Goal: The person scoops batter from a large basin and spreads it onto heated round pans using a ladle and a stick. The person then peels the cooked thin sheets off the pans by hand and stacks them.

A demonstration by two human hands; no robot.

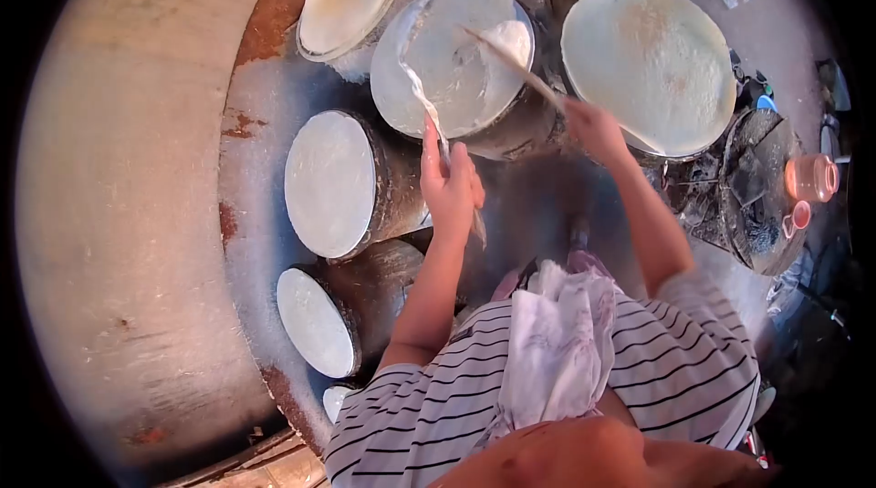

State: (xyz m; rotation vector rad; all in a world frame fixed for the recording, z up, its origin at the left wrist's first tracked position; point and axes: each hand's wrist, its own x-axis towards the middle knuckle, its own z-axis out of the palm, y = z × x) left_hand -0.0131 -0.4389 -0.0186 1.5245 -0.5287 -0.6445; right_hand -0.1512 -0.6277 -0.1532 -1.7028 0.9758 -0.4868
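Note:
Two slim tools reach over a round drum top (438,41) coated in a pale, wet-looking layer. My right hand (593,129) grips a wooden stick (517,68), its far end near a thick white heap (511,38) on that top. At the near rim my left hand (449,189) closes around a long stick (418,87) whose upper part is covered in white paste. That stick's lower end comes out below the palm. The fingers hide its middle.
A wide pale round (648,64) lies to the right, a smaller round top (349,5) at the back left. Two more white-topped drums (330,184) stand at left beside a large curved tan surface (137,196). A clear jar (810,178) and pink cup (797,217) sit at right.

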